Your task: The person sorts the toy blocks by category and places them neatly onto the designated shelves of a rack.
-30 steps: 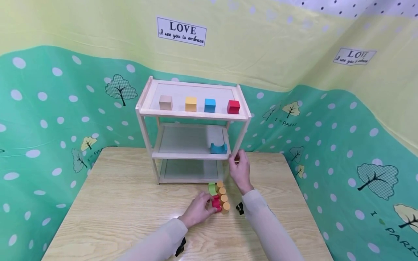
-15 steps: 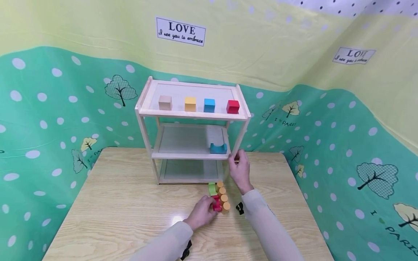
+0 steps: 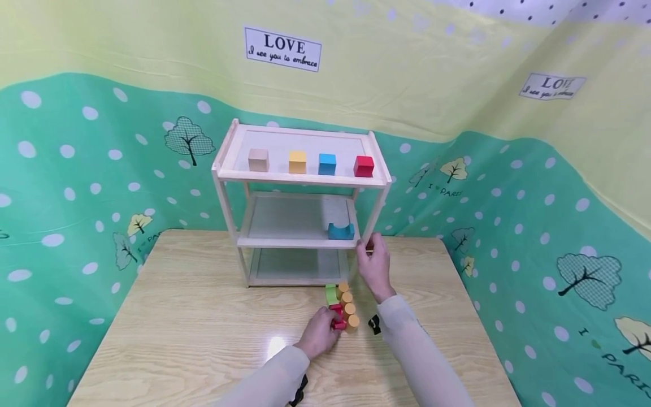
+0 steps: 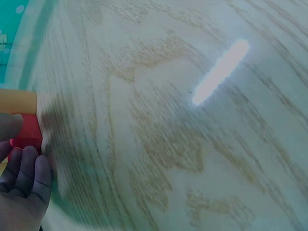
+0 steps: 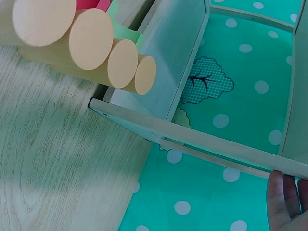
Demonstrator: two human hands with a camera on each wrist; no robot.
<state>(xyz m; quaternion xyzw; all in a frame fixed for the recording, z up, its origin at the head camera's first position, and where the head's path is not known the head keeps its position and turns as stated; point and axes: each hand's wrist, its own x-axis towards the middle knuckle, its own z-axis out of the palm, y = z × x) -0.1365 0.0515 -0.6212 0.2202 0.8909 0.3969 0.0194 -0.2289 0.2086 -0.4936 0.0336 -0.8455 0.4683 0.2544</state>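
Observation:
My left hand pinches a red notched block low on the table, thumb on one side and fingers on the other. Right against that block runs a row of several orange-yellow cylinders, standing upright. A light green arch block sits at the far end of the row, beside the cylinders. Higher up, my right hand holds the right front post of a pale wooden three-tier shelf. In the right wrist view its fingers lie against the post. A blue arch block rests on the middle tier.
On the top tier stand a beige cube, a yellow cube, a blue cube and a red cube. A small black item lies beside the right sleeve. Patterned cloth hangs behind and at the sides.
My left hand has shifted slightly right and turned at the red block, its forearm swinging right. The right hand stays at the post.

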